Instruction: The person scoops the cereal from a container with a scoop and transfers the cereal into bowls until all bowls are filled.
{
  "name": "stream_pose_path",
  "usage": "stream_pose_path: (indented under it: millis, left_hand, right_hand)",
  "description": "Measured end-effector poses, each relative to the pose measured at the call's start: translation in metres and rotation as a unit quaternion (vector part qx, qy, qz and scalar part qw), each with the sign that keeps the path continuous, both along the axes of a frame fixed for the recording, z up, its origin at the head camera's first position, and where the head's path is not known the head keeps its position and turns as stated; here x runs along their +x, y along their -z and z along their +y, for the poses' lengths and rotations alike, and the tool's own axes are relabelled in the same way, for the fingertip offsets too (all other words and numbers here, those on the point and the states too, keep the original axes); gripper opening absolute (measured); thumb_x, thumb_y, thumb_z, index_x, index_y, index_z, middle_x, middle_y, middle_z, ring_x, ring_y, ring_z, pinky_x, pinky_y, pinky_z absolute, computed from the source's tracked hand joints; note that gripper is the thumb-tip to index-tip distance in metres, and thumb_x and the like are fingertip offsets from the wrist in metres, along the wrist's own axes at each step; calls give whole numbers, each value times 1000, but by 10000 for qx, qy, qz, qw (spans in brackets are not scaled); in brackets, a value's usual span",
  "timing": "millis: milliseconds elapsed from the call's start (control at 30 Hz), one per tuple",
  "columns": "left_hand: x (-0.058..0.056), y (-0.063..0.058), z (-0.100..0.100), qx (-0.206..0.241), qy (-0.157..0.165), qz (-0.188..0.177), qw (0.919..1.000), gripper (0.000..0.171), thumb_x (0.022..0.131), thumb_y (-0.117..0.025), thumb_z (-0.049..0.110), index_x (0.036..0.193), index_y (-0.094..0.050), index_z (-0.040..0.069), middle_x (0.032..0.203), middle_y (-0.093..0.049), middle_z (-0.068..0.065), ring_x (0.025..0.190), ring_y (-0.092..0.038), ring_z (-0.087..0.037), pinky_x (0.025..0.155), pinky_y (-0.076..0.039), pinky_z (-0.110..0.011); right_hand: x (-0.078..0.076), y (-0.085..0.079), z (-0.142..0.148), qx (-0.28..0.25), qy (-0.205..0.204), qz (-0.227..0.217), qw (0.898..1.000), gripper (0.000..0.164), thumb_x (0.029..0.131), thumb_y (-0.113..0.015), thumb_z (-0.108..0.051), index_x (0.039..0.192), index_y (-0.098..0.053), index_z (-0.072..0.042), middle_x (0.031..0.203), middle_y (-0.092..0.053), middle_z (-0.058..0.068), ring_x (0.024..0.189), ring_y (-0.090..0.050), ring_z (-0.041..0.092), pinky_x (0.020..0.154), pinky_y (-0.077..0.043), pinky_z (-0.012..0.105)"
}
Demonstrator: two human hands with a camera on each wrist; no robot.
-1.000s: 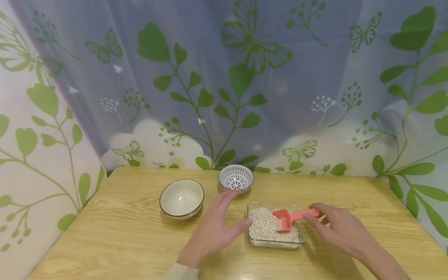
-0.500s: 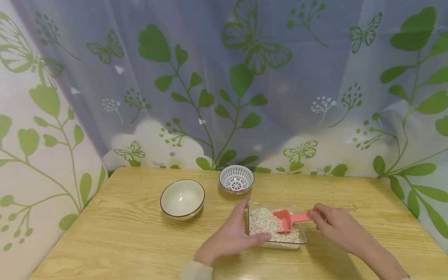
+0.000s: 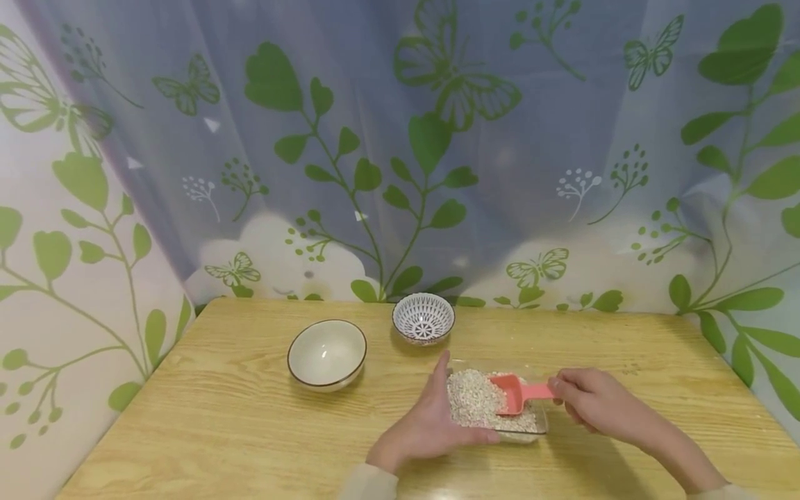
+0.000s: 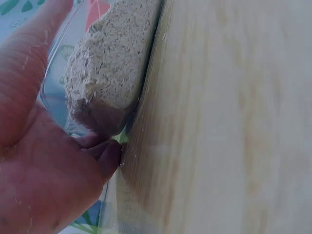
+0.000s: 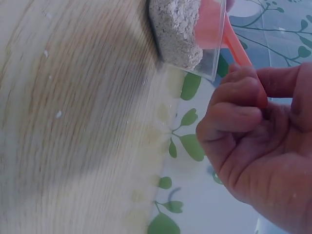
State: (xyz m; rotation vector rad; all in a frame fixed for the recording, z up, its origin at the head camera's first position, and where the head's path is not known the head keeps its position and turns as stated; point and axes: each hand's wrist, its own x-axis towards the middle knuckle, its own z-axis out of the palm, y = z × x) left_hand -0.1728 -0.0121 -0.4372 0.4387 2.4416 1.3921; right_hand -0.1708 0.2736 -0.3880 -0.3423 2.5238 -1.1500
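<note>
A clear rectangular container (image 3: pixel 523 438) of oat flakes (image 3: pixel 471 397) stands on the table. My left hand (image 3: pixel 428 425) holds its left end, the thumb along the near side and a finger at the far left corner. In the left wrist view, the hand's curled fingertips (image 4: pixel 109 155) lie low by the container's end. A pink scoop (image 3: pixel 512 394) rests with its bowl in the oats and its handle over the right rim. My right hand (image 3: pixel 603 401) pinches the handle end, its other fingers curled in, as the right wrist view shows.
A cream bowl with a dark rim (image 3: pixel 327 355) stands left of the container. Behind, nearer the curtain, is a smaller black-and-white patterned bowl (image 3: pixel 423 318). Both bowls look empty inside. A few pale flakes (image 5: pixel 58 114) lie on the wooden table (image 3: pixel 219 417).
My left hand has moved right and closed around the container's left end. The right hand has tightened its hold on the scoop handle, while the scoop stays in nearly the same place.
</note>
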Motion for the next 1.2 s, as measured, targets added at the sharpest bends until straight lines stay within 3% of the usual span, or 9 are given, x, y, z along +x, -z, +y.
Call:
stream_pose_path:
  millis: [233,633,1200]
  left_hand:
    - [0,3,3,-93,-130,-56,9999,143,70,-88,61,164,14,28,171,-16,-18,155,-24,-41,122,-29,-63]
    - [-1,2,3,-148,-148,-69,9998,141,70,-88,61,164,12,30,171,-14,-22,156,-23,-42,122,-29,-63]
    - [0,1,6,-217,-245,-133,9994,140,69,-88,62,165,8,29,170,-16,-22,155,-25,-42,122,-30,-63]
  right_hand:
    - [-2,0,0,-552,78,-759,9956,40,112,-37,-28,98,-58,5,60,-39,-4,46,-25,7,43,-24,18]
    - [-2,5,-6,-573,-57,-588,9966,37,111,-41,-27,101,-59,3,60,-35,-5,47,-25,7,42,-28,22]
    - [-3,8,-16,-967,-144,-844,9916,36,111,-40,-24,99,-57,5,58,-33,-6,46,-23,5,43,-24,18]
